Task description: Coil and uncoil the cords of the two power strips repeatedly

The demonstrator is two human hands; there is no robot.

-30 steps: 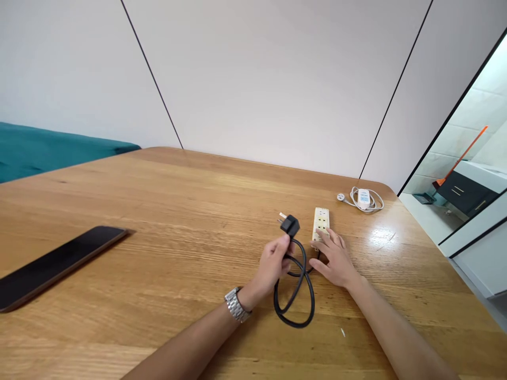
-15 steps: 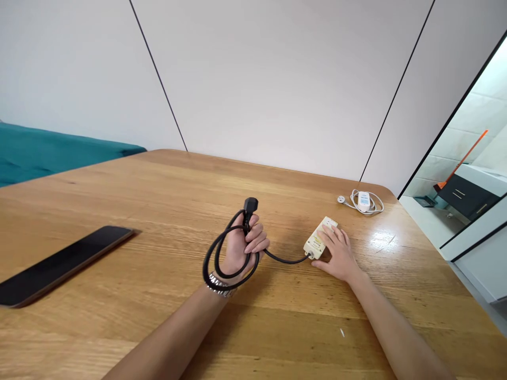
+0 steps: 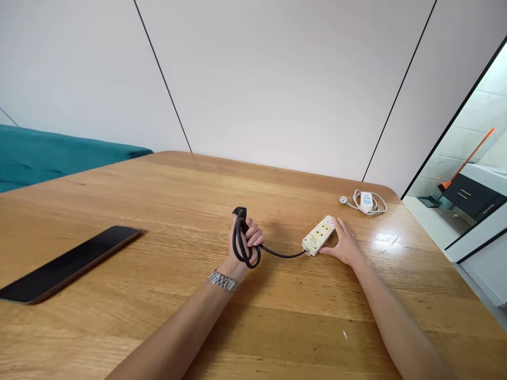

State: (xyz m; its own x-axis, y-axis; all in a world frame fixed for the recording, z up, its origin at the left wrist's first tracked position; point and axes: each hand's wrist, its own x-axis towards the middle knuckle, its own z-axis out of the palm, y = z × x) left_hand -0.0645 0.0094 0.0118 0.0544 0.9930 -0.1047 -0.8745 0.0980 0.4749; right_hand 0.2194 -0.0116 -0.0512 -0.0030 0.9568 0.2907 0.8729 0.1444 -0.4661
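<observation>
My left hand [image 3: 246, 248] is closed round a looped black power cord [image 3: 239, 244], held above the table. The cord's black plug [image 3: 240, 211] sticks up past the thumb. From this fist the cord runs right into the near end of a cream power strip [image 3: 318, 236], which lies slanted on the wood with its sockets upward. My right hand [image 3: 343, 244] rests along the strip's right side, fingers and thumb spread and touching its edge. It is open, not wrapped round the strip. A metal-band watch sits on my left wrist.
A dark flat tablet-like slab [image 3: 69, 264] lies on the wooden table [image 3: 158, 327] at left. A white adapter [image 3: 366, 202] with coiled cable and round plug sits at the far right. A small white scrap [image 3: 345, 334] lies near the front. Behind stands a pale wall [image 3: 269, 79].
The cord loops in my left hand have swung up and bunched smaller, and the plug has tipped left. My right hand has slid off the strip's top to its right edge, uncovering the sockets.
</observation>
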